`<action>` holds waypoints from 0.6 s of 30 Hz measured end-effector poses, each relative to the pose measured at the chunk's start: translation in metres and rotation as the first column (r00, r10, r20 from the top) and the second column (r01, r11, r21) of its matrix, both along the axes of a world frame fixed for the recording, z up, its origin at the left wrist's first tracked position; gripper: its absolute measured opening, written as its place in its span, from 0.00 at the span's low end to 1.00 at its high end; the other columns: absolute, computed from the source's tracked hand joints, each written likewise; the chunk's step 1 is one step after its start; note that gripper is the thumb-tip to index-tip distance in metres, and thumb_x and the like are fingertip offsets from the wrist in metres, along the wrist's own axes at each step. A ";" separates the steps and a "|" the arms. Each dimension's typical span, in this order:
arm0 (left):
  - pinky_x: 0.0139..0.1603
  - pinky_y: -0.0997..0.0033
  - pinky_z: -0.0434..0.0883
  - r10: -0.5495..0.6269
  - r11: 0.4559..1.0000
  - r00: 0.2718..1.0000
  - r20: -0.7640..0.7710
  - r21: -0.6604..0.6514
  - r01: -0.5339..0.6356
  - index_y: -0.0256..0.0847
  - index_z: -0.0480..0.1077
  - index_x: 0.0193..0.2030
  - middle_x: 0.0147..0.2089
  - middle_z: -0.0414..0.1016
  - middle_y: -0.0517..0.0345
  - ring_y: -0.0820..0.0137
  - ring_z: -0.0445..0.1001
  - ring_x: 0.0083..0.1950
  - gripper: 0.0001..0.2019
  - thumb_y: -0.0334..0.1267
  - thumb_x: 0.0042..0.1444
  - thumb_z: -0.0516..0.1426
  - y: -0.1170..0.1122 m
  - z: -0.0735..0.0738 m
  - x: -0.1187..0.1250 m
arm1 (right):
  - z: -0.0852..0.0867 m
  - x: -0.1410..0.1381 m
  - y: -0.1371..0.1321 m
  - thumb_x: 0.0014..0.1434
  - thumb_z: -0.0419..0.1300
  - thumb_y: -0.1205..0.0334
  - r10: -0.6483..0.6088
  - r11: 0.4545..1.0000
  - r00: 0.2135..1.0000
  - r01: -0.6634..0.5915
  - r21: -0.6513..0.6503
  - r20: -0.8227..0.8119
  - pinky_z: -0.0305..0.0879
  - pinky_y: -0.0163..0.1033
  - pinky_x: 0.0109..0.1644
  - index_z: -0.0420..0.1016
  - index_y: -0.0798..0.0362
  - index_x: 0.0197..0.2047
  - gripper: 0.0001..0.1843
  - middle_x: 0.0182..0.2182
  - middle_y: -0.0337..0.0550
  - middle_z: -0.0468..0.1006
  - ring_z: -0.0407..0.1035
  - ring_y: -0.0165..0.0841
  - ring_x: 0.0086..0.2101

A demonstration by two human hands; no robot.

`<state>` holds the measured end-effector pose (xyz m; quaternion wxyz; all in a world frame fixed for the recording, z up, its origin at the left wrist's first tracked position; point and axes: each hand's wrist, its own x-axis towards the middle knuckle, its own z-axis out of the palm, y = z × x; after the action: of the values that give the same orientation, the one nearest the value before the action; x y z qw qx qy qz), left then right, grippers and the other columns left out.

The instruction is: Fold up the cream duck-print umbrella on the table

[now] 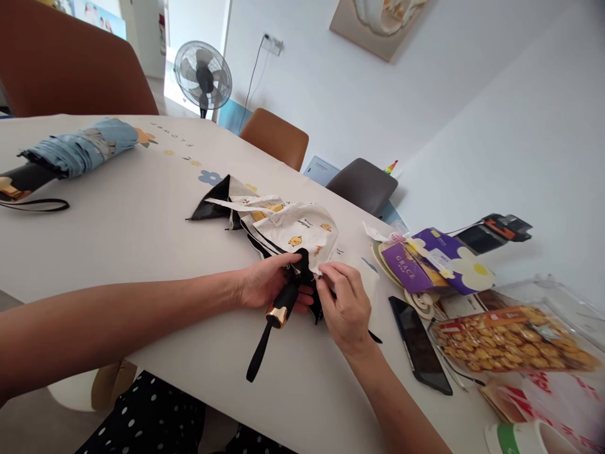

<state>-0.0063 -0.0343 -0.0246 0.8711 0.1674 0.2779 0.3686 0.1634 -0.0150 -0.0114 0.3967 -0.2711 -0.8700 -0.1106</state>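
A white umbrella with yellow cartoon prints and a black lining lies loosely folded in front of me. Its black handle with a gold band and a wrist strap points toward me. My left hand is wrapped round the umbrella just above the handle, thumb on top. With finger and thumb, my right hand pinches the edge of the canopy on the right side. Black panels of the canopy stick out at the far left and below my fingers.
A folded blue umbrella lies at the left of the table. On the right are a phone, a purple box, a bag of round snacks and a cup. Chairs and a fan stand beyond.
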 end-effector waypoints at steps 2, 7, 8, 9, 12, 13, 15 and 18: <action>0.48 0.57 0.68 -0.021 1.000 1.000 -0.005 0.010 0.021 0.30 0.67 0.39 0.34 0.73 0.46 0.62 0.74 0.37 0.21 0.50 0.53 0.51 0.001 0.000 -0.001 | -0.005 -0.003 -0.001 0.57 0.53 0.73 0.029 0.999 0.999 -0.029 -0.033 0.014 0.68 0.43 0.46 0.67 0.52 0.48 0.16 0.41 0.50 0.71 0.68 0.37 0.43; 0.46 0.57 0.68 -0.139 0.984 0.988 -0.069 0.102 0.146 0.32 0.66 0.36 0.31 0.72 0.47 0.63 0.73 0.35 0.18 0.47 0.57 0.48 0.004 -0.003 -0.006 | -0.017 -0.004 -0.005 0.59 0.50 0.72 0.087 0.991 0.991 -0.076 -0.110 0.101 0.66 0.46 0.50 0.61 0.54 0.57 0.22 0.47 0.54 0.68 0.66 0.39 0.47; 0.46 0.58 0.68 -0.171 0.976 0.982 -0.085 0.119 0.181 0.32 0.66 0.36 0.31 0.71 0.48 0.64 0.73 0.34 0.18 0.48 0.56 0.48 0.005 -0.004 -0.006 | -0.018 -0.003 -0.005 0.59 0.49 0.72 0.087 0.990 0.990 -0.074 -0.117 0.110 0.66 0.46 0.50 0.60 0.54 0.58 0.23 0.47 0.55 0.67 0.65 0.39 0.47; 0.46 0.59 0.68 -0.192 0.970 0.977 -0.091 0.134 0.203 0.33 0.67 0.35 0.31 0.70 0.49 0.65 0.72 0.33 0.19 0.50 0.56 0.49 0.005 -0.005 -0.007 | -0.020 -0.002 -0.006 0.59 0.49 0.72 0.089 0.989 0.989 -0.075 -0.124 0.116 0.66 0.46 0.49 0.60 0.54 0.59 0.24 0.47 0.55 0.67 0.66 0.39 0.47; 0.45 0.61 0.68 -0.202 0.966 0.973 -0.109 0.142 0.217 0.34 0.66 0.33 0.31 0.69 0.52 0.68 0.71 0.32 0.20 0.53 0.53 0.51 0.005 -0.006 -0.007 | -0.022 0.001 -0.006 0.58 0.49 0.73 0.113 0.986 0.985 -0.095 -0.139 0.129 0.68 0.46 0.47 0.62 0.54 0.58 0.24 0.46 0.55 0.67 0.66 0.39 0.46; 0.44 0.61 0.68 -0.199 0.966 0.971 -0.130 0.143 0.217 0.34 0.66 0.32 0.30 0.69 0.53 0.67 0.71 0.32 0.21 0.54 0.53 0.52 0.004 -0.007 -0.007 | -0.023 0.001 -0.006 0.58 0.49 0.74 0.119 0.986 0.984 -0.101 -0.134 0.132 0.68 0.46 0.46 0.62 0.55 0.57 0.23 0.46 0.55 0.67 0.66 0.40 0.46; 0.40 0.61 0.69 -0.194 0.962 0.964 -0.184 0.158 0.224 0.35 0.65 0.31 0.29 0.69 0.52 0.65 0.72 0.33 0.21 0.55 0.52 0.52 0.003 -0.008 -0.006 | -0.024 0.003 -0.007 0.57 0.49 0.74 0.124 0.986 0.983 -0.108 -0.124 0.137 0.68 0.46 0.45 0.64 0.56 0.56 0.23 0.46 0.56 0.67 0.66 0.40 0.45; 0.36 0.61 0.69 -0.170 0.958 0.956 -0.240 0.186 0.217 0.35 0.65 0.31 0.26 0.69 0.52 0.62 0.73 0.33 0.21 0.56 0.52 0.52 0.002 -0.009 -0.005 | -0.025 0.004 -0.008 0.56 0.49 0.75 0.116 0.988 0.986 -0.102 -0.118 0.118 0.69 0.44 0.44 0.67 0.55 0.54 0.23 0.44 0.54 0.68 0.67 0.38 0.43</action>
<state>-0.0110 -0.0324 -0.0340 0.8441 0.3253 0.3148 0.2873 0.1669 -0.0232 -0.0363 0.3313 -0.2373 -0.9115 -0.0566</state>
